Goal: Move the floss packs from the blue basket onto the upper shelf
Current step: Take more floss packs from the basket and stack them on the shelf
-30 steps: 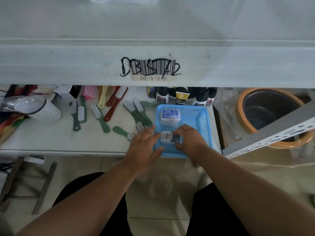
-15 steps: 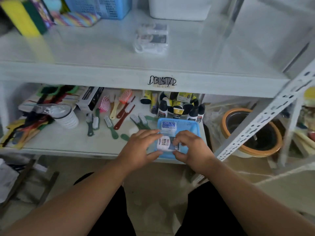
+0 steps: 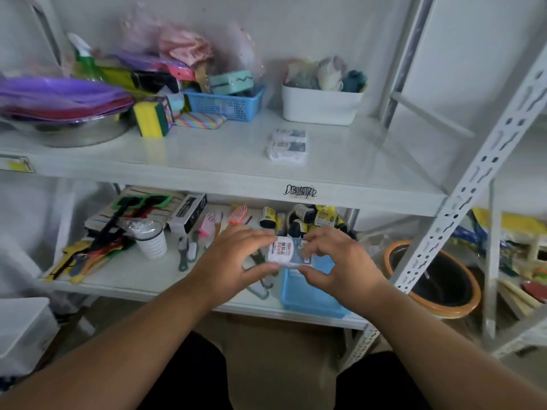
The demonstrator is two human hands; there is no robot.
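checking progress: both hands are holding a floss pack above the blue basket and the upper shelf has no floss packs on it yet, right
Not quite. The head view shows two floss packs already lying on the upper shelf, in front of the white bin. The rest holds: the left hand and right hand hold a floss pack above the blue basket.

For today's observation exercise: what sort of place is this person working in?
Probably a storeroom or small household-goods shop. White slotted metal shelving carries a barcode label on its edge, and the shelves hold varied stock: sponges, brushes, floss packs.
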